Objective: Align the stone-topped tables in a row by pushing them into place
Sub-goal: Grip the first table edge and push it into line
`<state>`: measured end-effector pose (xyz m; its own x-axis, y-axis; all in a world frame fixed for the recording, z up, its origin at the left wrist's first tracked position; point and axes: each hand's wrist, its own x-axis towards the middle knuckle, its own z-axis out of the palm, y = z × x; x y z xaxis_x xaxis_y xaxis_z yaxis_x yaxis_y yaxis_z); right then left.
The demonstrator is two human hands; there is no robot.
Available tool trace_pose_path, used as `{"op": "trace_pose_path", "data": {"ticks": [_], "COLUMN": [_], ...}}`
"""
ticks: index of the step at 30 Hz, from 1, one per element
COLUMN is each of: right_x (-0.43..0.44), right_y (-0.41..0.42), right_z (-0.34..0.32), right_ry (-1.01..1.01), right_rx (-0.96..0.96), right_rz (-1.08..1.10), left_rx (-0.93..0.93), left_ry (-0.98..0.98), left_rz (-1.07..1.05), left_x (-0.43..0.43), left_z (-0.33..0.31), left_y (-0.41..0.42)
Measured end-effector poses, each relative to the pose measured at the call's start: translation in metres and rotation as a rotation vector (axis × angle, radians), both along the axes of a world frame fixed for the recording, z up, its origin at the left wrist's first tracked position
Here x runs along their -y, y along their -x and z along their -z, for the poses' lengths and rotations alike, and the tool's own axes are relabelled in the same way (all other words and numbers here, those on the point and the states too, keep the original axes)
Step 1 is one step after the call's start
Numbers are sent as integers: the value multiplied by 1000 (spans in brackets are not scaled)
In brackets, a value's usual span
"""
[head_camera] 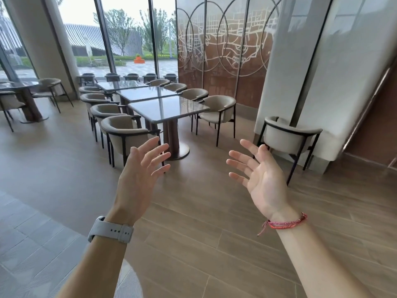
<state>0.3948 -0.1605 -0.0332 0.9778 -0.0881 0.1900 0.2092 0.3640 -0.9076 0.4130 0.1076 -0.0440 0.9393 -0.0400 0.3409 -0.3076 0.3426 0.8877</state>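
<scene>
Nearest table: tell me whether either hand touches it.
No, the left hand and right hand are raised open in the air, short of the table.

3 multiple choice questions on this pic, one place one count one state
1. Where does the lone beige barrel chair stand? A) beside the white pillar, right B) at the window C) under a table
2. How many glossy grey stone-topped tables form the row? A) two B) three C) five
3. The left hand and right hand are: A) gripping chairs B) pressing a tabletop C) open, touching nothing
Answers: A, it stands by the pillar; B, three tops line up; C, fingers spread in air.
</scene>
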Motion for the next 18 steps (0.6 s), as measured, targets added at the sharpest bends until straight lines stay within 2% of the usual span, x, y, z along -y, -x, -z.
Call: {"op": "trace_pose_path", "data": {"ticks": [8,18], "right_x": [38,92], "right_y": [-140,-323], "right_z": [21,7], "right_ry": [-21,18], "right_rx": [-24,-45], "right_rz": [-6,-87], "left_rx": [-28,-41], "left_ry": [-1,-4], "left_rz": [-9,-49], "left_x": [36,94], "left_z": [22,9], "left_y": [-134,-306]}}
